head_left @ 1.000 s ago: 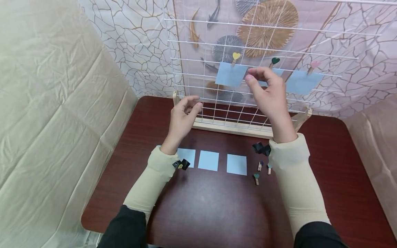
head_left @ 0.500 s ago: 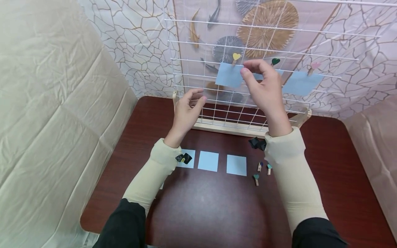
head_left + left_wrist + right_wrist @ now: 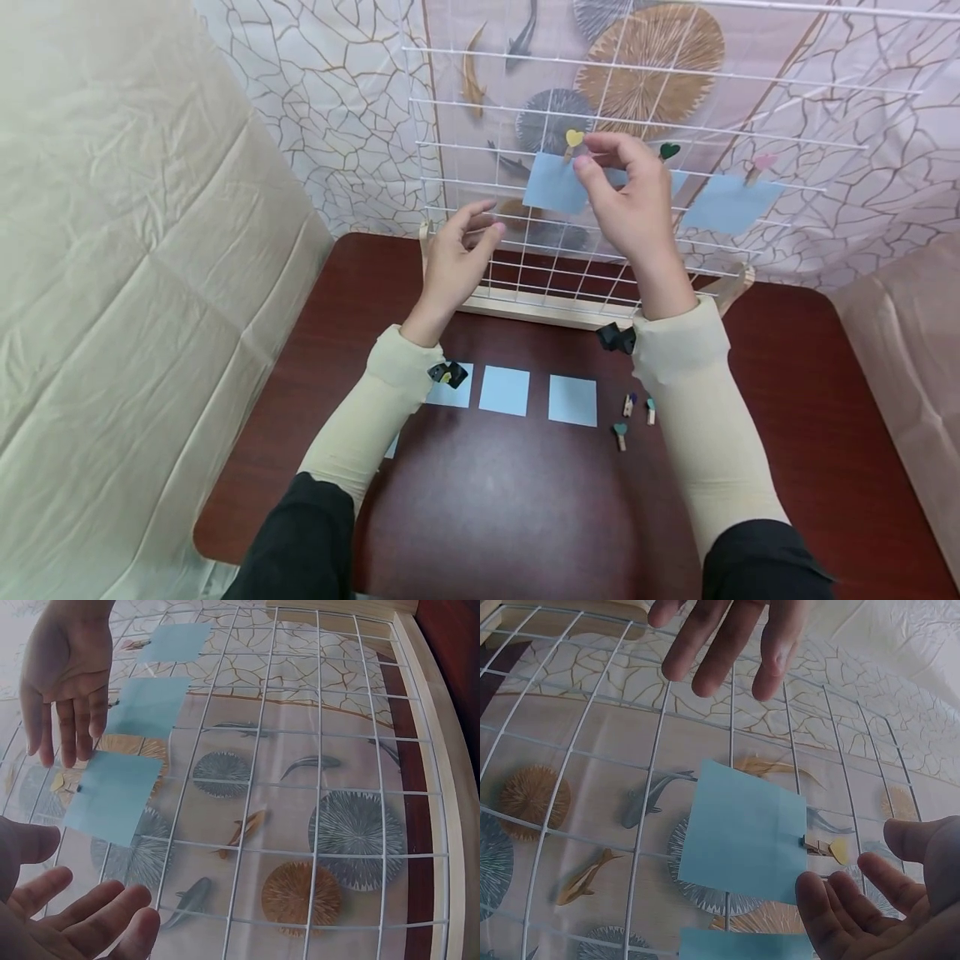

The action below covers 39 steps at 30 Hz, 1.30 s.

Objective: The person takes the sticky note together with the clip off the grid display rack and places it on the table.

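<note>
A light-blue paper square hangs on the white wire grid, held by a small wooden clothespin with a yellow heart. My right hand is raised at that square's right side, thumb and index finger apart and close to the clothespin. In the right wrist view, relaxed fingertips lie by the paper's lower edge, and nothing is between them. My left hand hovers lower, in front of the grid's left part, fingers loosely bent and holding nothing. My right hand partly hides a second blue square under a green heart clothespin.
A third blue square hangs at right from a pink heart clothespin. On the brown table lie several blue squares, some partly behind my left arm, and loose clothespins. The grid stands on a wooden base.
My right hand has shifted left and slightly up, from beside the left paper square to the yellow heart clothespin. My left hand has risen and moved a little right.
</note>
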Tool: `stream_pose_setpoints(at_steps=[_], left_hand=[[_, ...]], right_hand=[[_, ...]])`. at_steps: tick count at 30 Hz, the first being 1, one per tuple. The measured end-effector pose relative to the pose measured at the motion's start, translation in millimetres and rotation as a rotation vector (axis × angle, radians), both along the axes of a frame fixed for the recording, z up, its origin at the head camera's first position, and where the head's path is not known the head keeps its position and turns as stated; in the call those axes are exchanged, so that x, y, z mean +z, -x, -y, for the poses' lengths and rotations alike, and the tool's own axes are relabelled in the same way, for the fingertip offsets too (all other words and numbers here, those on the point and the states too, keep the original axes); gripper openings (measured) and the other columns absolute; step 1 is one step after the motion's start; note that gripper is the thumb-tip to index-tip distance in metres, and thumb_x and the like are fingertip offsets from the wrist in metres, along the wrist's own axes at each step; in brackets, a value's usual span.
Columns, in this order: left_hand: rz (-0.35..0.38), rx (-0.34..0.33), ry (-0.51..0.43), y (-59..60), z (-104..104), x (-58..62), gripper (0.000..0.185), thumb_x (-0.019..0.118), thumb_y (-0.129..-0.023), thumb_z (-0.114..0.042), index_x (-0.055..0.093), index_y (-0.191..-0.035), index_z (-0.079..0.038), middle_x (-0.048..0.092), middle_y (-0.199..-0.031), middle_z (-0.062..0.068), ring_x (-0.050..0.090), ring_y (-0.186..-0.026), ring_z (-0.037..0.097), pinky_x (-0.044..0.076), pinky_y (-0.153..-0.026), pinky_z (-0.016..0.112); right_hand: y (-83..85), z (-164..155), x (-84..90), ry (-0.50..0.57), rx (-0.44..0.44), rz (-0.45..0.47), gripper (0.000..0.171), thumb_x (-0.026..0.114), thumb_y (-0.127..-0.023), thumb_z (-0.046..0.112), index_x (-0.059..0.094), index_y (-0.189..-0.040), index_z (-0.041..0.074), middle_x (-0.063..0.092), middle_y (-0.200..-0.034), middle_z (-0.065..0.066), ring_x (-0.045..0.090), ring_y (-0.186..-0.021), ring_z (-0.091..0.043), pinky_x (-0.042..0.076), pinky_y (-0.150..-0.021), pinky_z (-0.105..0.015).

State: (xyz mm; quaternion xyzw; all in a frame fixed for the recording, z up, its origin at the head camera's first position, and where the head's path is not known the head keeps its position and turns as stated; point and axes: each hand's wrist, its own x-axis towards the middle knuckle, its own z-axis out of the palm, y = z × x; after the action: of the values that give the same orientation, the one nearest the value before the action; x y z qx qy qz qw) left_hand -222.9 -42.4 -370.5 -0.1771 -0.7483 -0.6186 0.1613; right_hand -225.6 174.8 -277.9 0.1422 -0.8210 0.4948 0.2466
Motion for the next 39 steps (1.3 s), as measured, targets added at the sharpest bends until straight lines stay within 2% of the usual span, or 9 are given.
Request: stream_pose_setpoints(at_steps=[5,12,16,24,31,35,39], left_hand=[[0.004,-0.033,-0.017,5.2,-4.5,4.3,0.039,0.068,-0.104,-0.014,0.064,-0.141,-0.002,0.072,-0.128,0.020,0.072,-0.115,0.028,0.057,-0.097,0.034],[0.051,-0.035,0.000,8.6,-7.6,9.9,0.038,0.066,-0.105,-0.017,0.064,-0.142,-0.006,0.072,-0.129,0.017,0.073,-0.110,0.028,0.058,-0.093,0.033],[0.060,-0.041,0.006,11.8,-10.1,12.4,0.040,0.066,-0.106,-0.019,0.064,-0.143,-0.007,0.071,-0.130,0.017,0.073,-0.111,0.028,0.058,-0.093,0.033],[0.081,-0.040,0.008,21.0,-15.5,15.5,0.041,0.068,-0.105,-0.017,0.064,-0.144,-0.008,0.073,-0.129,0.017,0.074,-0.111,0.027,0.058,-0.094,0.031],[0.071,-0.028,-0.016,31.3,-20.8,18.5,0.041,0.066,-0.105,-0.013,0.062,-0.144,-0.003,0.070,-0.132,0.021,0.071,-0.118,0.023,0.056,-0.096,0.026],[0.064,-0.035,-0.031,34.7,-23.1,18.2,0.040,0.066,-0.105,-0.011,0.062,-0.143,0.001,0.068,-0.133,0.025,0.073,-0.113,0.028,0.058,-0.092,0.026],[0.082,-0.024,-0.025,36.9,-24.7,17.9,0.040,0.066,-0.105,-0.013,0.063,-0.143,-0.001,0.072,-0.127,0.023,0.078,-0.098,0.028,0.060,-0.087,0.026]], right_hand=[[3.7,-1.0,1.1,-0.028,-0.007,-0.009,0.032,0.066,-0.105,0.019,0.072,-0.133,0.005,0.070,-0.126,-0.012,0.065,-0.110,-0.017,0.051,-0.082,-0.022],[10.5,0.2,-1.8,-0.053,-0.008,-0.020,0.034,0.066,-0.104,0.016,0.070,-0.135,0.002,0.068,-0.114,-0.014,0.063,-0.097,-0.013,0.048,-0.087,-0.025],[12.5,1.3,-1.8,-0.066,-0.014,-0.018,0.035,0.067,-0.103,0.016,0.070,-0.136,0.004,0.068,-0.112,-0.013,0.063,-0.093,-0.009,0.048,-0.085,-0.024],[14.5,4.4,4.0,-0.109,-0.024,-0.006,0.038,0.066,-0.104,0.019,0.068,-0.140,0.005,0.069,-0.114,-0.016,0.063,-0.089,-0.012,0.047,-0.080,-0.020],[18.9,7.3,6.9,-0.198,-0.063,-0.012,0.036,0.063,-0.106,0.019,0.068,-0.139,0.004,0.065,-0.103,-0.011,0.054,-0.082,-0.008,0.042,-0.078,-0.022],[20.8,8.7,8.7,-0.207,-0.070,-0.008,0.035,0.062,-0.106,0.019,0.070,-0.137,0.003,0.065,-0.101,-0.010,0.051,-0.080,-0.006,0.041,-0.078,-0.022],[22.6,9.0,8.0,-0.235,-0.078,0.001,0.036,0.061,-0.108,0.020,0.069,-0.138,0.003,0.064,-0.101,-0.009,0.052,-0.081,-0.007,0.041,-0.078,-0.022]])
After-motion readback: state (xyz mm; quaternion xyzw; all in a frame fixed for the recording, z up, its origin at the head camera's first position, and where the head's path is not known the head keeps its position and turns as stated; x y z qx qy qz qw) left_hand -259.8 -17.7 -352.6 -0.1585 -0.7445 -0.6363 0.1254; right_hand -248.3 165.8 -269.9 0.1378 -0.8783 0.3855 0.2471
